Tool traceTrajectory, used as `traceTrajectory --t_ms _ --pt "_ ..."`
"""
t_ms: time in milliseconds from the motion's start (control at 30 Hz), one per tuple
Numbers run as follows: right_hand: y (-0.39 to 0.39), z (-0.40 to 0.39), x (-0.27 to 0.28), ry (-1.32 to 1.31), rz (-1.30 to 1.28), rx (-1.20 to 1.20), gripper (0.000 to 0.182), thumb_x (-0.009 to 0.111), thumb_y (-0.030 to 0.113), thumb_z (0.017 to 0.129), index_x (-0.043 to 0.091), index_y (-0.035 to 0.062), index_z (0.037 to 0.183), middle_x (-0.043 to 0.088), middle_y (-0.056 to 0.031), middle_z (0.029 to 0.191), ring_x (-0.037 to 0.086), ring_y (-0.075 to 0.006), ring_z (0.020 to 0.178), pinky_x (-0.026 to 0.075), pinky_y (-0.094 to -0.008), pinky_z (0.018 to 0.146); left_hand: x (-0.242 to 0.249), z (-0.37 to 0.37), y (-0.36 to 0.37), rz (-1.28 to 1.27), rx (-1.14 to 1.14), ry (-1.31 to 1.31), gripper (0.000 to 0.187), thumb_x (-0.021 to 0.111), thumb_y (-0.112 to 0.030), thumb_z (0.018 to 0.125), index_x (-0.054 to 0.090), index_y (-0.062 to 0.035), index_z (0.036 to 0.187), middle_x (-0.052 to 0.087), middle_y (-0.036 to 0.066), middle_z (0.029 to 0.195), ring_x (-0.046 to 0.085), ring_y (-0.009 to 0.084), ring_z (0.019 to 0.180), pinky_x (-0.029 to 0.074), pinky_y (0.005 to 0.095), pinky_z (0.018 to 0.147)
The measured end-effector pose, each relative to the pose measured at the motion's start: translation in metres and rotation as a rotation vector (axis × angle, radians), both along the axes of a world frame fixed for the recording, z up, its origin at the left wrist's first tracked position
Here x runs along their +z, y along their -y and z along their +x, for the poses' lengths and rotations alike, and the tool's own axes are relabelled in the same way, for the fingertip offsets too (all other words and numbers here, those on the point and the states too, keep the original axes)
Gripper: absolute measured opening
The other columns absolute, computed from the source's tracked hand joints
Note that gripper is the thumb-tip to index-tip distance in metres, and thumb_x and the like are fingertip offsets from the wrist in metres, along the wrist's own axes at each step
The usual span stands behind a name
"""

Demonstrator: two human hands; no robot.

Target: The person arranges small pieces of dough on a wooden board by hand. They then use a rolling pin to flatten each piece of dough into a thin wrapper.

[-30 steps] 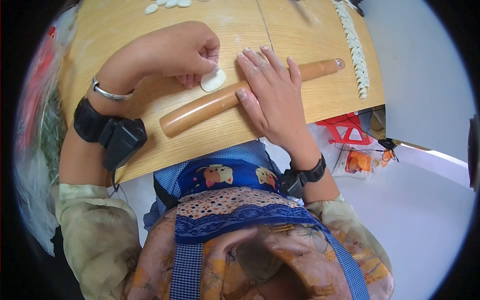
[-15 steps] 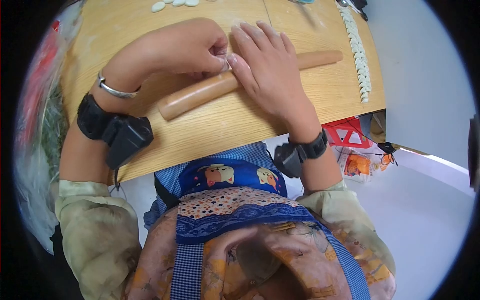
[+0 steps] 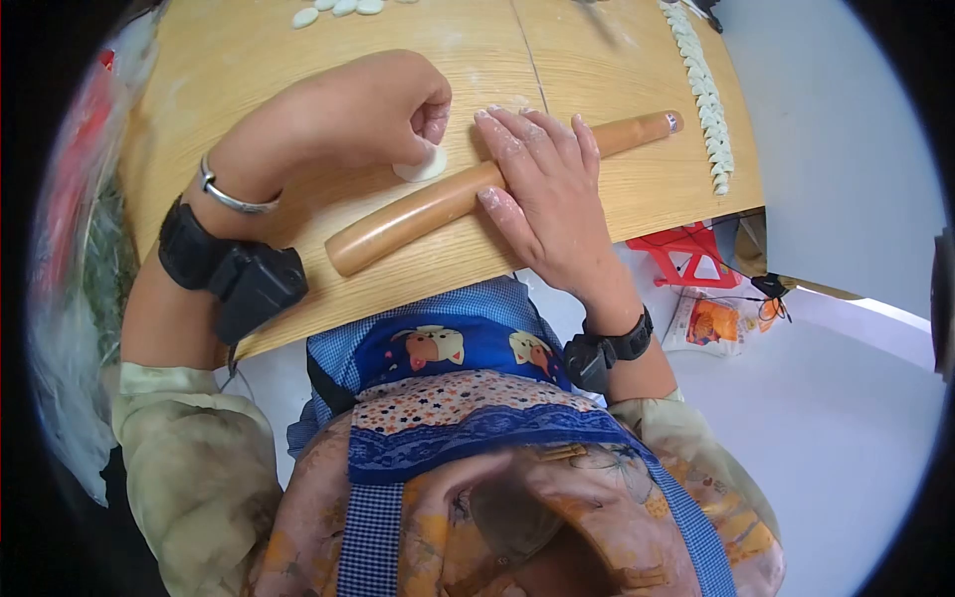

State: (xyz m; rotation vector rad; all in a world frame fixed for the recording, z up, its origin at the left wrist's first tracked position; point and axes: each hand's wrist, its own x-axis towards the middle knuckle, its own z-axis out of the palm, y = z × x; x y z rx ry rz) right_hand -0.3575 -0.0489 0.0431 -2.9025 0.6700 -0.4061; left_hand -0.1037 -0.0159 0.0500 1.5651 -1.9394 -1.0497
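Observation:
A wooden rolling pin [image 3: 398, 221] lies slantwise on the table near its front edge. My right hand [image 3: 545, 184] rests flat over the pin's middle, fingers spread and dusted with flour. Beyond the pin, a flat white dough circle [image 3: 422, 167] lies on the wood. My left hand [image 3: 403, 109] pinches the edge of this circle, its fingers curled and thumb against the dough.
Several small dough pieces [image 3: 344, 8] sit at the table's far left. A long row of overlapping dough pieces [image 3: 704, 95] runs along the right side. Plastic bags [image 3: 80, 239] are at the left, a red stool [image 3: 696, 261] below the right edge.
The rolling pin has moved toward my body, with my right hand on it. The dough circle now shows beside my left hand, which has shifted slightly left.

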Motion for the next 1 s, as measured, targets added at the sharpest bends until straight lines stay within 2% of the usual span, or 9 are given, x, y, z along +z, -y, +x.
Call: traceTrajectory --t_ms 167,300,400,567,667,800,867,933,1000 --pt "0.003 0.005 0.002 -0.009 -0.018 0.010 0.056 0.056 0.038 0.100 0.053 0.0051 0.145 0.057 -0.0133 0.143 0.046 -0.0365 0.136 0.022 -0.0587 0.120 -0.005 -0.002 -0.001 -0.107 0.010 0.037 0.008 0.070 -0.003 0.077 0.066 0.0023 0.082 0.064 0.009 0.069 0.060 0.0162 0.066 0.049 0.0324 0.062" --pt "0.010 0.019 -0.002 0.019 -0.083 0.001 0.054 0.054 0.038 0.101 0.056 0.0018 0.141 0.058 -0.0151 0.142 0.047 -0.0380 0.137 0.028 -0.0595 0.117 -0.002 0.001 0.002 -0.084 0.015 0.012 0.009 0.069 -0.005 0.079 0.065 0.0028 0.081 0.064 0.009 0.069 0.061 0.0171 0.066 0.049 0.0328 0.061" --pt "0.020 0.036 -0.007 0.051 -0.129 -0.012 0.053 0.053 0.039 0.102 0.058 0.0008 0.138 0.059 -0.0174 0.141 0.048 -0.0399 0.137 0.032 -0.0605 0.115 -0.002 0.006 0.004 -0.027 -0.039 0.015 0.014 0.069 -0.010 0.085 0.067 0.0038 0.086 0.065 0.013 0.072 0.062 0.0209 0.067 0.050 0.0352 0.064" --pt "0.037 0.056 -0.013 0.099 -0.194 -0.015 0.052 0.052 0.041 0.102 0.060 0.0012 0.135 0.059 -0.0196 0.139 0.051 -0.0420 0.134 0.035 -0.0614 0.112 -0.007 0.009 0.008 -0.163 -0.038 0.037 0.025 0.065 -0.019 0.095 0.069 0.0049 0.096 0.065 0.020 0.078 0.061 0.0273 0.071 0.050 0.0396 0.071" --pt "0.036 0.053 -0.012 0.098 -0.157 -0.006 0.052 0.052 0.040 0.102 0.059 0.0014 0.136 0.058 -0.0192 0.142 0.049 -0.0418 0.136 0.034 -0.0613 0.113 -0.001 0.007 0.005 -0.100 -0.025 0.035 0.020 0.067 -0.015 0.092 0.068 0.0042 0.092 0.064 0.017 0.075 0.061 0.0246 0.069 0.050 0.0374 0.068" --pt "0.015 0.018 0.000 0.032 -0.022 0.033 0.055 0.051 0.038 0.102 0.053 0.0020 0.143 0.055 -0.0172 0.146 0.044 -0.0397 0.140 0.024 -0.0597 0.119 -0.003 0.004 0.004 -0.045 -0.047 -0.077 0.012 0.069 -0.009 0.087 0.066 0.0027 0.086 0.064 0.014 0.072 0.061 0.0203 0.067 0.050 0.0341 0.064" --pt "0.006 0.005 0.003 0.002 0.011 0.037 0.056 0.051 0.037 0.102 0.050 0.0023 0.146 0.053 -0.0165 0.147 0.043 -0.0388 0.141 0.020 -0.0590 0.121 -0.001 0.001 0.005 -0.025 -0.067 0.040 0.009 0.070 -0.005 0.082 0.064 0.0012 0.083 0.063 0.008 0.071 0.059 0.0155 0.065 0.049 0.0310 0.062" --pt "-0.001 -0.002 0.004 -0.005 0.060 0.021 0.058 0.051 0.037 0.102 0.048 0.0028 0.149 0.053 -0.0163 0.147 0.042 -0.0377 0.140 0.014 -0.0579 0.123 -0.001 0.000 0.003 -0.023 -0.062 0.042 0.009 0.070 -0.005 0.081 0.063 0.0009 0.084 0.062 0.006 0.071 0.059 0.0146 0.065 0.049 0.0307 0.061" --pt "-0.001 -0.003 0.004 -0.002 0.054 0.019 0.058 0.050 0.037 0.102 0.048 0.0028 0.149 0.053 -0.0164 0.148 0.043 -0.0375 0.140 0.014 -0.0577 0.123 -0.003 0.000 0.003 -0.018 -0.062 0.047 0.009 0.069 -0.005 0.081 0.062 0.0006 0.084 0.061 0.004 0.071 0.058 0.0137 0.065 0.048 0.0304 0.060"
